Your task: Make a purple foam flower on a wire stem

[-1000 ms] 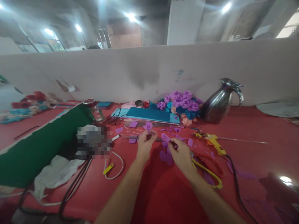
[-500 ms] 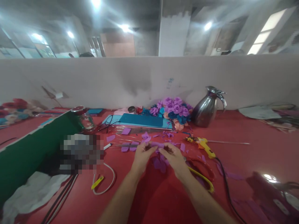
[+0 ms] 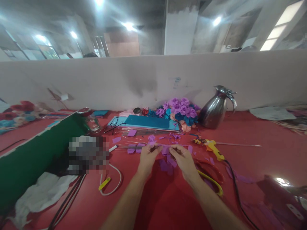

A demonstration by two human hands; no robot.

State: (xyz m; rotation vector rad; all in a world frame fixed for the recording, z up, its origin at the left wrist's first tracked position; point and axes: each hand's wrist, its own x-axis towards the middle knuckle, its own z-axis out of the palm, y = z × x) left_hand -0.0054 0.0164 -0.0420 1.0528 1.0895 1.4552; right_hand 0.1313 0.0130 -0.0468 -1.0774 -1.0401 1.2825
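A small piece of purple crepe paper (image 3: 165, 149) is stretched between my two hands above the red table. My left hand (image 3: 149, 156) pinches its left side between thumb and fingers. On the other side, my right hand (image 3: 181, 157) grips the right edge the same way. Just below lie loose purple paper petals (image 3: 168, 164). A purple paper flower (image 3: 151, 139) sits right behind my left fingers. Scissors with red and yellow handles (image 3: 219, 188) lie partly hidden beside my right wrist.
A yellow glue gun (image 3: 217, 151) with a black cord lies to the right. Behind are blue paper sheets (image 3: 148, 122), a heap of paper roses (image 3: 183, 107) and a steel jug (image 3: 214, 110). A glass jar (image 3: 92, 124) and a green panel (image 3: 40, 156) stand left.
My hands have drawn slightly apart, and the purple paper between them now shows flatter and wider. The whole view has shifted a little.
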